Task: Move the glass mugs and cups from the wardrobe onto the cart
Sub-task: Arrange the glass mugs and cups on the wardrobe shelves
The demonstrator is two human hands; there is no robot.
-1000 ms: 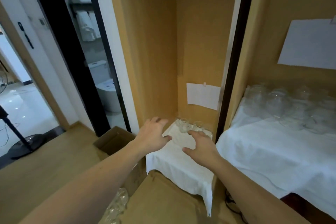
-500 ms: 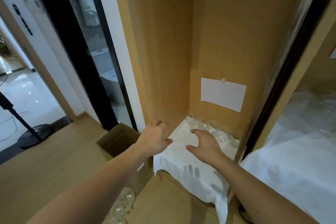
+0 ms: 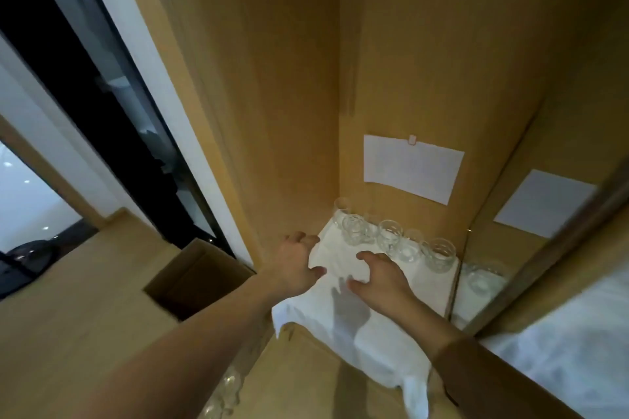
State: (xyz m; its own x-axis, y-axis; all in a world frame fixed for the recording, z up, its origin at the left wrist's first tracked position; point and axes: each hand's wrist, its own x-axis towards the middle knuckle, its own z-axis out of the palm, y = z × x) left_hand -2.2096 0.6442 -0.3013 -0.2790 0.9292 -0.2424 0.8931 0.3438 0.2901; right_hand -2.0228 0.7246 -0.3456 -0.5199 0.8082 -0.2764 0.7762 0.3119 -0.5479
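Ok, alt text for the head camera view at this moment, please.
Two bare hands, the left hand and the right hand, reach with loosely spread fingers over a white cloth toward a row of clear glass cups at the back of a wooden wardrobe. A sheet of paper hangs on the back wall above the cups; neither hand holds anything.

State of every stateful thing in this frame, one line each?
left hand: open, reaching over the shelf, holding nothing
right hand: open, fingers spread above the cloth
glass mugs: upright, in a row at the shelf's back
white cloth: spread on the shelf, front edge hanging over
cardboard box: open
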